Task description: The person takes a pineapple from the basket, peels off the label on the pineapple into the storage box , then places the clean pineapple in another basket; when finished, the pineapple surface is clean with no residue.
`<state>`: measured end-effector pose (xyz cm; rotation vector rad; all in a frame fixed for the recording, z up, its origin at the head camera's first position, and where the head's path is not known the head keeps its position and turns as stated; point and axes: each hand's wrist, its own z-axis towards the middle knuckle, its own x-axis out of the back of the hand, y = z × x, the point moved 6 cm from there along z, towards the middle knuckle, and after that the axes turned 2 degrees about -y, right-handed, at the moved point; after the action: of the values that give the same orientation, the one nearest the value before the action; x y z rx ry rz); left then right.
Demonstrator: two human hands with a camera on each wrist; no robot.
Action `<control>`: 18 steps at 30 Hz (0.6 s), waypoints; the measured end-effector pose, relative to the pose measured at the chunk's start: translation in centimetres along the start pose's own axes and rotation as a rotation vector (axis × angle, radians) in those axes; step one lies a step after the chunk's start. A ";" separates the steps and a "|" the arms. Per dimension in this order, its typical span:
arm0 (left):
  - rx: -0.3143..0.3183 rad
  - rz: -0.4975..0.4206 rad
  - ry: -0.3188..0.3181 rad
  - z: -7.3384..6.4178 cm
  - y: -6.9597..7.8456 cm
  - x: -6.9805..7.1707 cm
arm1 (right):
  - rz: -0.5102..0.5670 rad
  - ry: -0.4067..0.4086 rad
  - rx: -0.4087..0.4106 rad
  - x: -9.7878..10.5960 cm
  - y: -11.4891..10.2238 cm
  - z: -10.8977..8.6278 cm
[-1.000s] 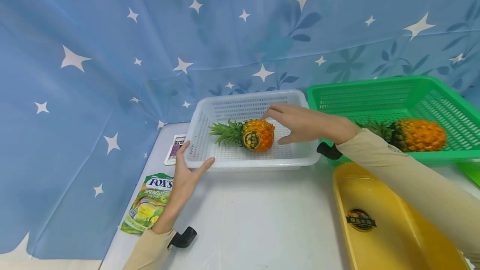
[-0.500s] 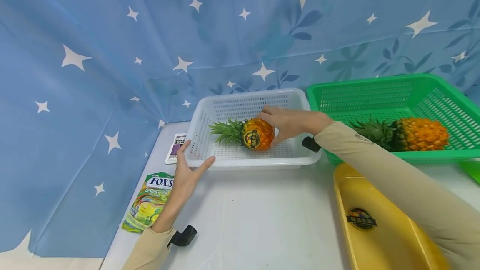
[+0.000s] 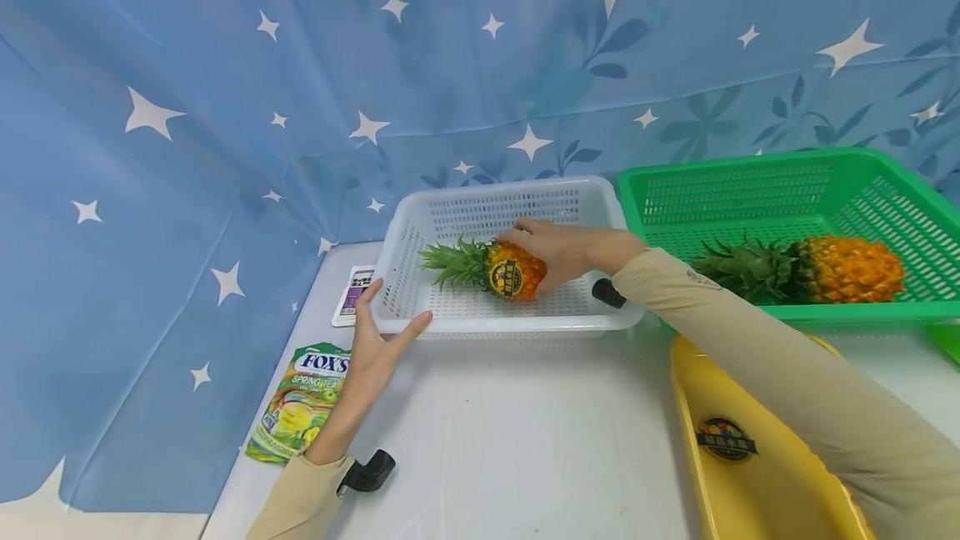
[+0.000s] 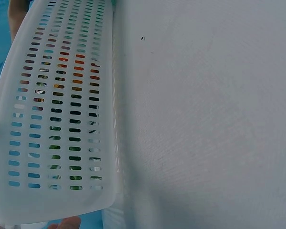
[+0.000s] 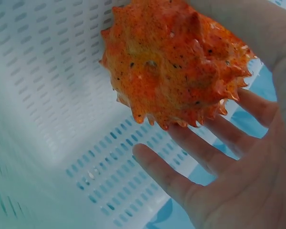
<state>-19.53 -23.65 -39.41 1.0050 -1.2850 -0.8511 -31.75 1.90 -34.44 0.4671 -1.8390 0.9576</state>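
A small orange pineapple [image 3: 530, 272] with green leaves pointing left lies on its side in the white plastic basket [image 3: 495, 325]. A round sticker is on its body. My right hand [image 3: 558, 255] grips the rounded right end from above; in the right wrist view the thumb and spread fingers [image 5: 195, 148] go round the spiky fruit [image 5: 152, 71]. At the basket's front left corner my left hand [image 3: 372, 361] holds the rim, thumb on the front and fingers at the left side. Only fingertips [image 4: 69, 223] of it show in the left wrist view.
A green basket [image 3: 750, 315] with another pineapple [image 3: 847, 269] stands right of the white one. A yellow container [image 3: 742, 482] lies in front, under the right sleeve. At left lie a FOX'S candy bag [image 3: 300, 402] and a printed card [image 3: 351, 297]. A blue curtain [image 3: 450, 65] hangs behind.
My right hand has moved left and closed round the end of the pineapple, from just beside it. The left hand stays at the basket corner.
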 end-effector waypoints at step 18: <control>-0.030 -0.014 -0.001 0.2 0.0 0.0 | -0.063 0.042 -0.019 -0.5 -0.4 1.1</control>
<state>-19.75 -23.66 -39.41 0.9907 -1.2639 -0.8794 -31.94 0.74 -34.96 0.4868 -1.7835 0.9008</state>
